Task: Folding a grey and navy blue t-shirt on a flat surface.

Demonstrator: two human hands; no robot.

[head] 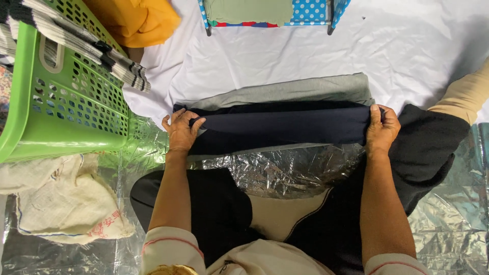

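White sheet and crinkled silver foil cover the floor. Left hand at nine o'clock and right hand at three each keep a closed grip on the dark navy cloth, stretched between them over grey fabric. Green basket sits at ten o'clock.

The green basket and dotted box ran past the picture's edges; the dark cloth hid most of the grey cloth.

Basket: green plastic laundry basket, striped cloth draped over its rim
Sack: pale cloth sack on silver foil sheet
Top: orange cloth, polka-dot rack
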